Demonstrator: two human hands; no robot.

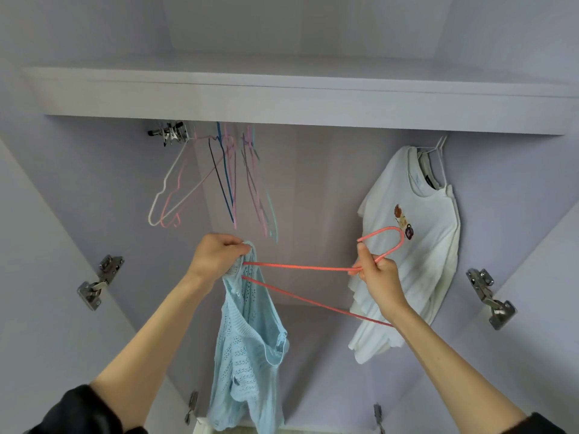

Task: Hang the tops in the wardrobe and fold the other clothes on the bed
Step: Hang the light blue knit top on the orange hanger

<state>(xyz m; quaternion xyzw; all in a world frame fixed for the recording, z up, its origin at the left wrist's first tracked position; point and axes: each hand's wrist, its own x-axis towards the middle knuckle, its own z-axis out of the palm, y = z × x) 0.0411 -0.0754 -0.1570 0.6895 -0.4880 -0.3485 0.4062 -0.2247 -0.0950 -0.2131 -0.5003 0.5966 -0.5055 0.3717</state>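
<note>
I face an open wardrobe. My left hand (217,255) grips the shoulder of a light blue knitted top (247,352), which hangs down from it. One end of a coral pink hanger (300,268) is tucked into that top. My right hand (377,277) holds the hanger at its neck, just below the hook, with the hanger lying sideways between my hands. A white T-shirt (419,245) with a small print hangs on a white hanger at the right of the wardrobe.
Several bare hangers (225,183) in white, pink and blue hang at the left of the rail under a shelf (282,98). Metal door hinges (100,281) sit on both side walls. The wardrobe doors stand open left and right.
</note>
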